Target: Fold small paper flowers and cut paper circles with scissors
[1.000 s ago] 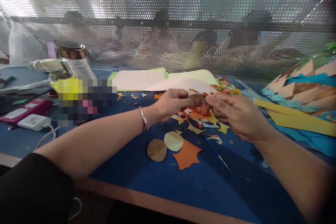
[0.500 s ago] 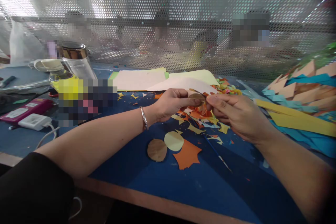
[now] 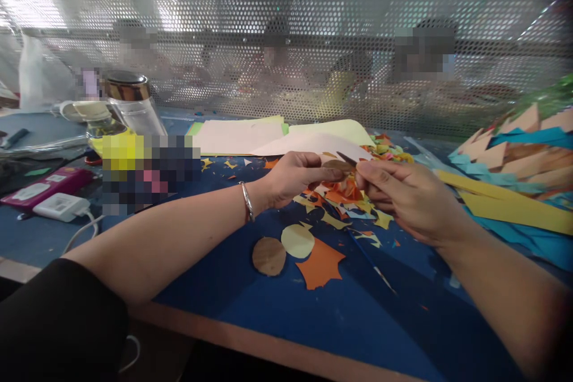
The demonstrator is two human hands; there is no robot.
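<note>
Over the worktop (image 3: 250, 310), in from its near edge, the left hand (image 3: 295, 179) pinched a brown piece (image 3: 336, 165) in its fingers; the right hand (image 3: 403, 197) gripped a dark-tipped tool (image 3: 345, 159), perhaps scissors. Pinching clear of the tip seemed wisest.

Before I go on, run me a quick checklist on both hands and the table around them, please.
1. Left hand gripping the brown piece: ok, pinched near its edge.
2. Right hand gripping the dark pointed tool: ok, its tip sticks out past the hand.
3. Tool tip clear of the left hand: cannot tell; they look close, and this view does not show the gap.
4. Area beneath and behind the hands free of paper scraps: not ok, they lie strewn there.
5. Brown disc apart from both hands: ok, lying on the table.
6. Thin blue stick out of both hands: ok, lying on the table.
</note>
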